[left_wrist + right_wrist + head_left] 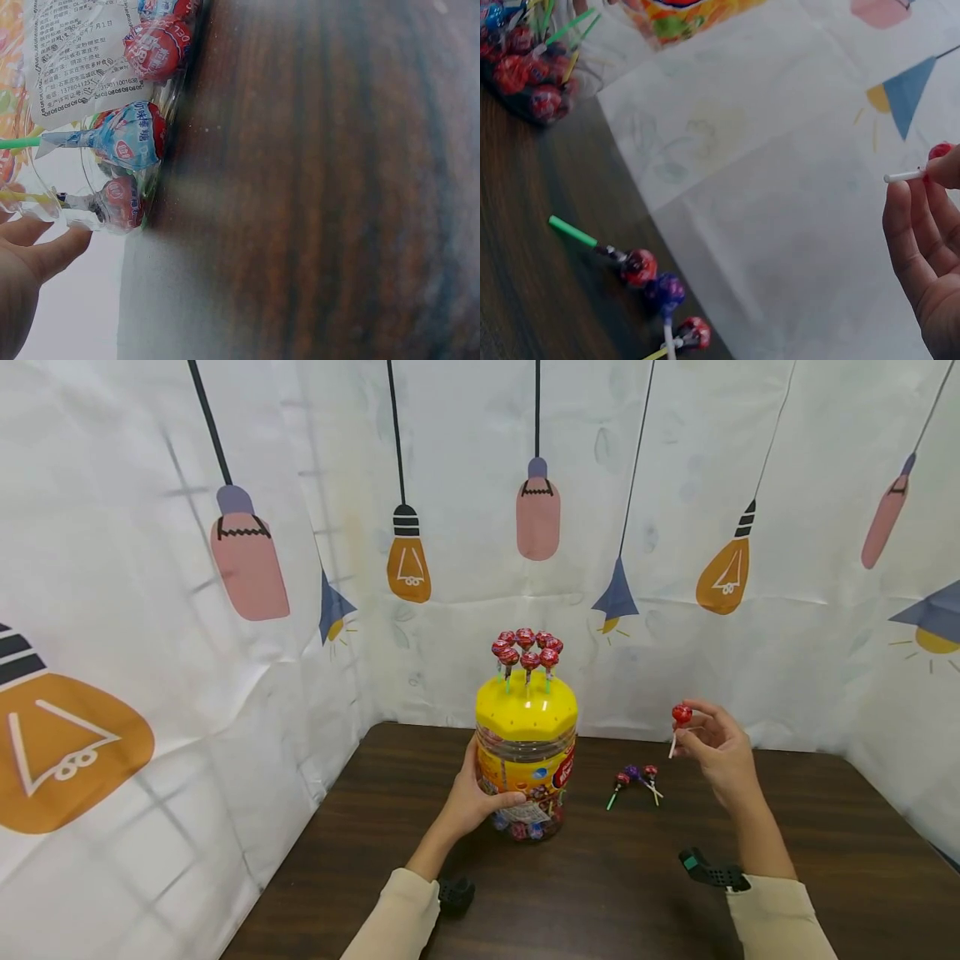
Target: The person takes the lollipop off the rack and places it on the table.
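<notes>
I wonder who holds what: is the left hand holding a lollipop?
No, the left hand grips the jar; the right hand pinches a lollipop.

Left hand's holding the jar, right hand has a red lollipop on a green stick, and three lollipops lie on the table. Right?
Not green: the red lollipop in the right hand has a white stick, as the right wrist view shows. The rest holds.
</notes>
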A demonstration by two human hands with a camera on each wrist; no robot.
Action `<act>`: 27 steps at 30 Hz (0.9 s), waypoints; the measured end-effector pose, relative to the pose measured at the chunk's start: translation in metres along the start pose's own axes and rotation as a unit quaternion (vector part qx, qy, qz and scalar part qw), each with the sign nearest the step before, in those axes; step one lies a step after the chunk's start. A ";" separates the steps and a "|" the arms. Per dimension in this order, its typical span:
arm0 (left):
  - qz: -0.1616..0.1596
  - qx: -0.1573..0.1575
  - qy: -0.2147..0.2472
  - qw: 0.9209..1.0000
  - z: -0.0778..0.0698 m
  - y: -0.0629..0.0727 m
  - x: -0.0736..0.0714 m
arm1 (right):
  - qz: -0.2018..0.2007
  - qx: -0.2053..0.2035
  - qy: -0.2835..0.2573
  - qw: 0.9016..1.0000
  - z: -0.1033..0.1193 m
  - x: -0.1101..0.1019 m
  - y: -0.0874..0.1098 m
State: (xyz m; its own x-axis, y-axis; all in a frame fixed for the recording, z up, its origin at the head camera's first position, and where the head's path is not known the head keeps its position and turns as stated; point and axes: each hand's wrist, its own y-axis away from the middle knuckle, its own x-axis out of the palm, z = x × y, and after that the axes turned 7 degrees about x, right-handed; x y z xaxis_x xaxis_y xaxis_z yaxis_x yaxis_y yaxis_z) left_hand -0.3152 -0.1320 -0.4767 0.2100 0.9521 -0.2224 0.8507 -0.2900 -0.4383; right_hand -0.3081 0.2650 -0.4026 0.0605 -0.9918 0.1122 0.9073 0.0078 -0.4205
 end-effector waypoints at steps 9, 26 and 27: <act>0.000 -0.005 0.000 1.000 -0.001 0.000 0.000 | 0.004 0.044 0.002 0.999 -0.028 -0.015 0.002; 0.000 0.003 0.008 1.000 -0.002 0.001 0.001 | 0.014 0.166 0.152 0.974 -0.069 -0.041 0.011; 0.000 0.004 0.009 1.000 -0.002 0.001 0.001 | 0.014 0.170 0.160 0.972 -0.071 -0.042 0.011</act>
State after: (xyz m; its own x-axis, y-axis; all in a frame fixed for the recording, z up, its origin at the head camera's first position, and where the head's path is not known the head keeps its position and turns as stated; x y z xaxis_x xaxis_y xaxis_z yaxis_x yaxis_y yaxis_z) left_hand -0.3134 -0.1311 -0.4760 0.2186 0.9535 -0.2074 0.8468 -0.2910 -0.4453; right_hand -0.3300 0.2975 -0.4756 0.0032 -0.9790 -0.2039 0.9956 0.0223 -0.0911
